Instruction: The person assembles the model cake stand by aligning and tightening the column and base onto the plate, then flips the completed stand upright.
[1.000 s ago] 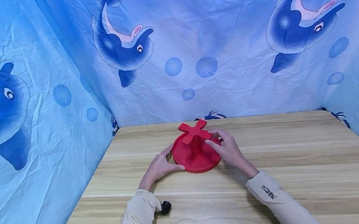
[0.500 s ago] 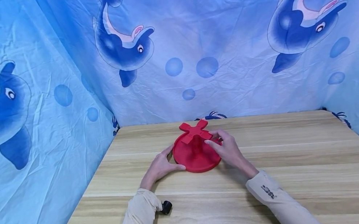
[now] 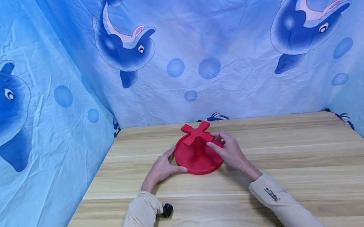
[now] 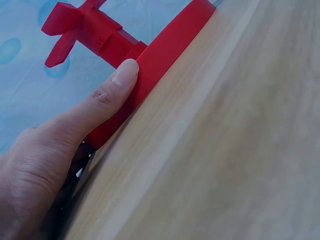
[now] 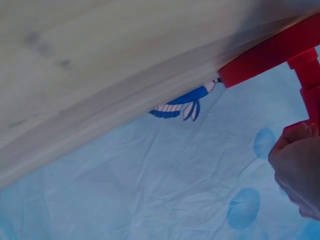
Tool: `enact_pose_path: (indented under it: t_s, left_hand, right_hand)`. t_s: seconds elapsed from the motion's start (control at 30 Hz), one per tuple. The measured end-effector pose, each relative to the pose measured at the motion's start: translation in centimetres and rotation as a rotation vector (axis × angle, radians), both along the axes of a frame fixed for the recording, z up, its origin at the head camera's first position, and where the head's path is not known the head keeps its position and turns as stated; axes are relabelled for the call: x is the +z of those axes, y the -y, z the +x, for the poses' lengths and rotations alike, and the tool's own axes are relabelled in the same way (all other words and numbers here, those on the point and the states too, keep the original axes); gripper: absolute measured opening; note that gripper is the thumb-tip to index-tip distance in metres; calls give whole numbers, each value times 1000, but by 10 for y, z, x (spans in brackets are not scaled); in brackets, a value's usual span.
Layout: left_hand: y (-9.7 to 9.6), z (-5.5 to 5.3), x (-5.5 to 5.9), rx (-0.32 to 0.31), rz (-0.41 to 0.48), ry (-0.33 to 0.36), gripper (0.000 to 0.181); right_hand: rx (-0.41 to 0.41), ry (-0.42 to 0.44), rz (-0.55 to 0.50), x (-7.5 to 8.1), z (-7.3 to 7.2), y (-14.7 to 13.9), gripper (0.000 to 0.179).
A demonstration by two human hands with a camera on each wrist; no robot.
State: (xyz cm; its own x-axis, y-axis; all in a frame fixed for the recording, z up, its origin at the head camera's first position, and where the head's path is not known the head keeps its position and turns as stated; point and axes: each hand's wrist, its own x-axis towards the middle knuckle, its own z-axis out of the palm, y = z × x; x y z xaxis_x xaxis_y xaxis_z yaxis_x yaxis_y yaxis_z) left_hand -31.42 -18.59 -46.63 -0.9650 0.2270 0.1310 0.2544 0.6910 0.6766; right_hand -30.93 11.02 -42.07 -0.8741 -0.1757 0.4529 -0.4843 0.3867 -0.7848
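A red stand [image 3: 187, 160] with a round flat base sits at the middle of the table. From its base rises a short post [image 4: 107, 42], topped by a red four-armed cross piece [image 3: 196, 130]. My left hand [image 3: 162, 168] grips the base's left rim, with the thumb [image 4: 107, 95] pressed to the near edge in the left wrist view; its other fingers are mostly hidden. My right hand [image 3: 233, 151] pinches the cross's near right arm between thumb and fingers. In the right wrist view the right hand [image 5: 300, 165] is partly cut off at the edge.
The wood-grain table [image 3: 288, 146] runs out to both sides. Behind it and at the sides hangs a blue dolphin-print cloth [image 3: 249, 84]. A small black device [image 3: 167, 210] sits at my left sleeve cuff.
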Motion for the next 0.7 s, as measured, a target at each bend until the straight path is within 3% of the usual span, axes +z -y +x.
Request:
enact_pose_path:
  t_s: [0.33, 0.53, 0.7]
  left_hand:
    - [1, 0, 5, -47, 21, 38, 116]
    - [5, -3, 8, -75, 15, 65, 117]
    - [8, -7, 7, -96, -24, 51, 120]
  right_hand:
    - [66, 137, 107, -10, -12, -29, 69]
    - [116, 266, 229, -19, -22, -49, 98]
    - [205, 275, 295, -29, -28, -57, 106]
